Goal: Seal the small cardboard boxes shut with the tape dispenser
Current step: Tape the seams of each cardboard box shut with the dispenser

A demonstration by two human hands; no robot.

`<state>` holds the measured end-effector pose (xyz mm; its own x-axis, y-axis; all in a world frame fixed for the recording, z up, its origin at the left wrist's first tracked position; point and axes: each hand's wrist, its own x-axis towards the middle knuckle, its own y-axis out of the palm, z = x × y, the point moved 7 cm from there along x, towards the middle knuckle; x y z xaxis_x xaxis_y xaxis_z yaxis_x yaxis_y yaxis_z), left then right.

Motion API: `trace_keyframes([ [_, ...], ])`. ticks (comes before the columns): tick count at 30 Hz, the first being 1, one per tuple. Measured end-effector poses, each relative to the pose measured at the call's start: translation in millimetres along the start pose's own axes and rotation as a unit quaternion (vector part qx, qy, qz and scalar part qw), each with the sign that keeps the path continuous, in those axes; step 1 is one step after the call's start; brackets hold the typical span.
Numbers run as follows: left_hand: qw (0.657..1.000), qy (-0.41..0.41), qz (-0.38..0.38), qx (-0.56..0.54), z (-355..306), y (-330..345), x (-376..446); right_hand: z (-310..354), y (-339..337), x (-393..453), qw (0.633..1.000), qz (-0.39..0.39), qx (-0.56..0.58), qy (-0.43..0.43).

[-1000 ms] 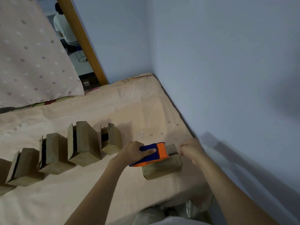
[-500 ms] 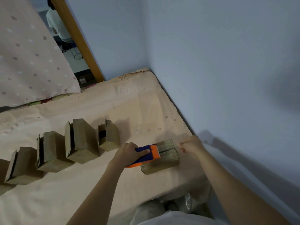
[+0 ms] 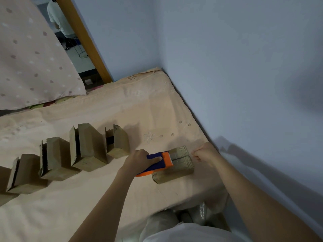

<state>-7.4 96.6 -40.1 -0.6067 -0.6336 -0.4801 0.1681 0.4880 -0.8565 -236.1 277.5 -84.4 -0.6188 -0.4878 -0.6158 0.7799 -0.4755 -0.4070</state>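
Two hands work near the bed's (image 3: 104,198) corner: left hand (image 3: 138,160) grips the tape dispenser (image 3: 158,163) on one box (image 3: 176,169); right hand (image 3: 204,152) fisted, possibly pinching tape; five open boxes (image 3: 87,147) leftward.

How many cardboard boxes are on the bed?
6 showing: one under the tape dispenser at, four in a row leftward at, one cut off at. More may sit beyond the edge.

A bed (image 3: 108,109) is covered by a peach sheet and set against a pale blue wall (image 3: 236,67). A spotted blanket (image 3: 31,63) (pinkish) is heaped at its far left, beside a wooden door frame (image 3: 83,37).
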Motion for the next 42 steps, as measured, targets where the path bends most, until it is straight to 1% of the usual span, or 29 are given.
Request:
trace_keyframes([
  [6,1.0,-0.001,0.0,-0.003,2.7,0.5,1.0,0.8,8.2,2.1,0.999,0.0,-0.032,-0.021],
  [9,1.0,0.0,0.002,-0.004,1.3,0.4,0.6,2.3,9.6,2.6,0.997,-0.005,-0.065,-0.033],
  [17,1.0,0.005,0.004,-0.001,-1.3,-0.7,1.5,0.7,17.2,-4.4,0.989,-0.042,-0.119,-0.07],
  [19,1.0,0.008,0.0,0.0,-1.8,-0.4,0.9,-0.6,16.4,-5.9,0.988,-0.076,-0.118,-0.057],
  [21,1.0,0.007,-0.002,-0.002,-1.6,0.2,0.3,0.8,18.0,-9.4,0.987,-0.091,-0.13,-0.041],
  [24,1.0,0.006,-0.004,-0.004,-1.6,-1.0,-0.1,-0.1,24.3,-6.9,0.983,-0.076,-0.165,-0.024],
  [27,1.0,0.005,0.002,-0.009,-1.3,-1.6,-0.6,-10.2,20.6,-5.0,0.981,-0.051,-0.184,0.025],
  [29,1.0,0.002,0.002,-0.01,-0.3,-1.4,-0.4,-19.0,18.4,-7.5,0.984,-0.039,-0.17,0.038],
  [30,1.0,0.003,0.001,-0.008,-0.3,-1.2,-0.4,-21.2,17.0,-9.9,0.987,-0.049,-0.152,0.031],
  [33,1.0,0.006,-0.003,-0.002,-0.8,-0.9,-0.5,-14.7,14.3,-16.9,0.989,-0.123,-0.082,-0.02],
  [34,1.0,0.006,-0.003,-0.002,-0.9,-0.8,-0.6,-7.0,16.8,-20.7,0.989,-0.134,-0.054,-0.041],
  [36,1.0,0.005,-0.003,-0.002,-0.7,-0.9,-0.4,9.0,26.3,-25.7,0.988,-0.127,-0.039,-0.077],
  [38,1.0,0.005,-0.004,0.001,-1.3,-1.7,-0.6,17.9,36.3,-29.0,0.989,-0.104,-0.049,-0.089],
  [40,1.0,0.003,-0.008,0.009,-1.8,-2.3,-0.9,15.3,42.4,-28.0,0.991,-0.087,-0.068,-0.071],
  [42,1.0,0.001,-0.006,0.015,-2.7,-1.3,-0.7,5.7,44.1,-22.0,0.994,-0.072,-0.063,-0.042],
])
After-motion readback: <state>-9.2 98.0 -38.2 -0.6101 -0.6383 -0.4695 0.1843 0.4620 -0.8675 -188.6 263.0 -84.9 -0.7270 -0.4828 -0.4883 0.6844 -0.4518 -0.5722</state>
